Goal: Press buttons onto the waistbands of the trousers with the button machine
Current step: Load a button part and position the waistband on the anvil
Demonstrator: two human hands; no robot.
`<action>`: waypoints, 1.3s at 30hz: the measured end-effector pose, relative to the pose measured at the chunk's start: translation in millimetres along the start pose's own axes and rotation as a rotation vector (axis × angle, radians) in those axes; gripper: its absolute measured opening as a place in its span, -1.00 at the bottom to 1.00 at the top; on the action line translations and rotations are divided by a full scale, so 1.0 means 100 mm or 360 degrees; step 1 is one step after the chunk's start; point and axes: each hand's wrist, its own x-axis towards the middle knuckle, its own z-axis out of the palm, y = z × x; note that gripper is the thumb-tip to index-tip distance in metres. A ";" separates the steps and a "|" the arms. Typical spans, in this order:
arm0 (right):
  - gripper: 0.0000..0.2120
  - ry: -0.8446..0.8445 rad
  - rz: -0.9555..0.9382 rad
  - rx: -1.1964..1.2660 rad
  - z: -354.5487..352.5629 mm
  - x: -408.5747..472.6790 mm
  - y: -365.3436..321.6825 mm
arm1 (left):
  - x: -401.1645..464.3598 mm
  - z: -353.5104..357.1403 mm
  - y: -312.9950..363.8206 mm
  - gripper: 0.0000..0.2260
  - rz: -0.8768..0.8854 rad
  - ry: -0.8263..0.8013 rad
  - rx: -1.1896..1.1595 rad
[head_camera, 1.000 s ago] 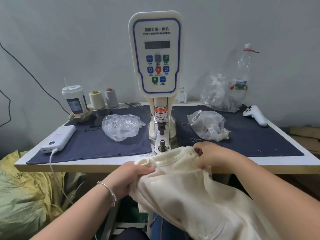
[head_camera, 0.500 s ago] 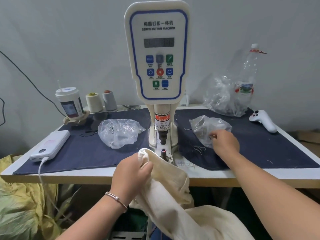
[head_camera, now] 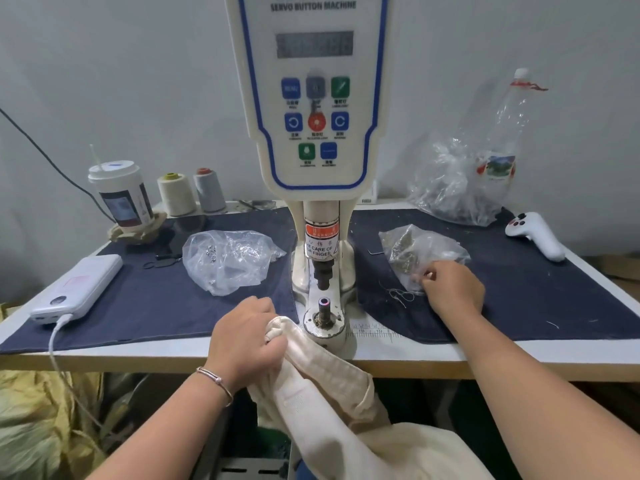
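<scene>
White table (head_camera: 433,351) with dark cloth carries the button machine (head_camera: 313,98). Our left hand (head_camera: 247,341) grips the cream trousers (head_camera: 322,393) just left of the machine's lower die (head_camera: 324,303). Right of the machine, our right hand (head_camera: 452,289) has fingers curled at a plastic bag (head_camera: 412,251); we cannot tell whether it pinches anything.

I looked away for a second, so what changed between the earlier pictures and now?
The right hand let go of the cream trousers and moved right to the clear plastic bag of small parts, where its fingers now curl at the bag's edge. The left hand kept its grip on the waistband beside the white button machine. The other table items stayed put.
</scene>
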 end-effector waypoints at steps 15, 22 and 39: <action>-0.87 0.0061 -0.0036 -0.0001 0.01 -0.03 0.00 | -0.01 -0.03 0.02 -0.80 -0.0142 -0.0035 -0.0304; -0.85 0.0056 -0.0077 -0.0274 0.04 -0.02 -0.04 | -0.02 -0.03 0.03 -0.83 -0.0161 -0.0046 -0.0310; -0.86 -0.0005 -0.0120 0.0076 -0.03 -0.03 0.03 | -0.02 0.01 -0.01 -0.82 -0.0186 -0.0063 -0.0254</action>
